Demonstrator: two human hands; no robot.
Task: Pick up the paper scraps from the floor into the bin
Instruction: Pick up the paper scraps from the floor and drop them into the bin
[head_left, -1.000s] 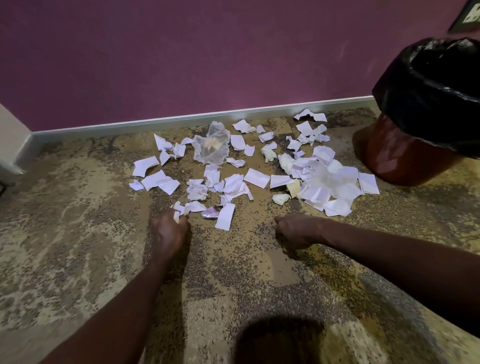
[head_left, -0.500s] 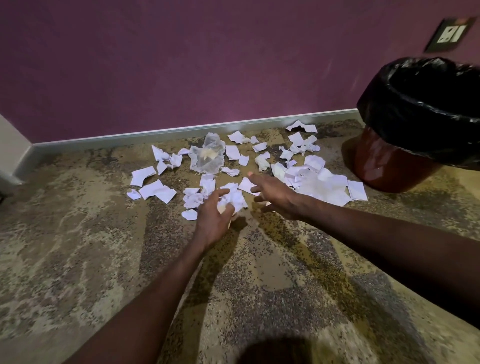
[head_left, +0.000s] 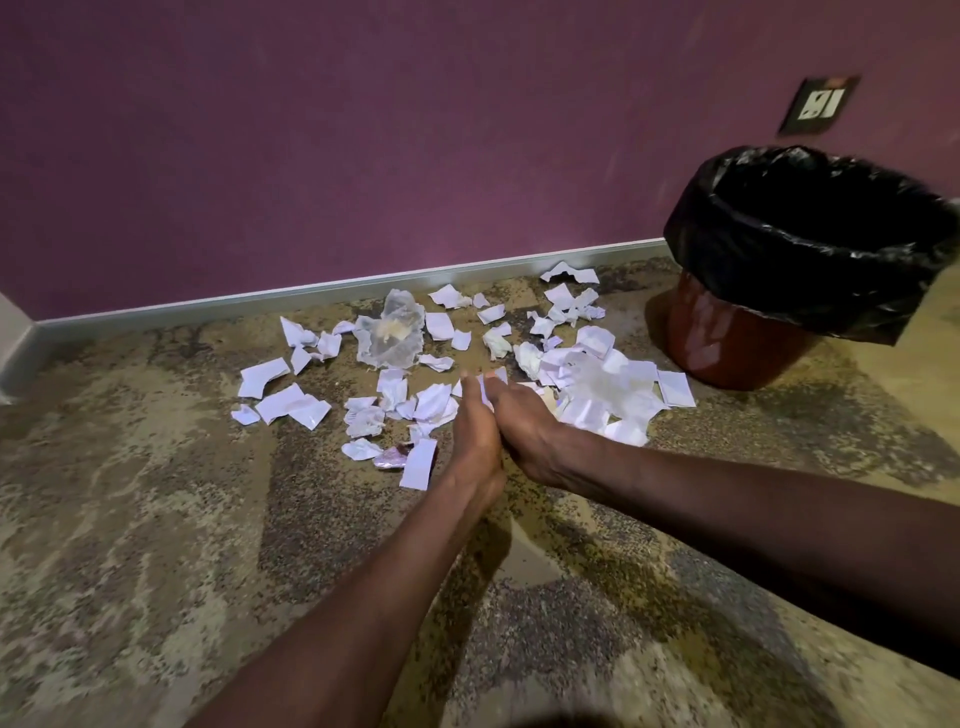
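Note:
Several white paper scraps (head_left: 283, 402) lie scattered on the mottled carpet, thickest in a heap (head_left: 597, 395) near the bin. The brown bin (head_left: 727, 348) with a black liner (head_left: 810, 291) stands at the right by the wall. My left hand (head_left: 475, 431) and right hand (head_left: 524, 426) are raised just above the scraps with palms pressed together and fingers straight. A sliver of white paper (head_left: 487, 388) shows between the fingertips; whatever else lies between the palms is hidden.
A crumpled translucent wrapper (head_left: 392, 335) lies among the scraps near the grey skirting board (head_left: 208, 309). A small shiny purple wrapper (head_left: 389, 457) sits by my left wrist. The purple wall carries a socket (head_left: 818, 104) above the bin.
My hands rose from the floor and came together, left palm against right. The left hand had gathered scraps half a second ago. The view tilted up, showing more of the bin.

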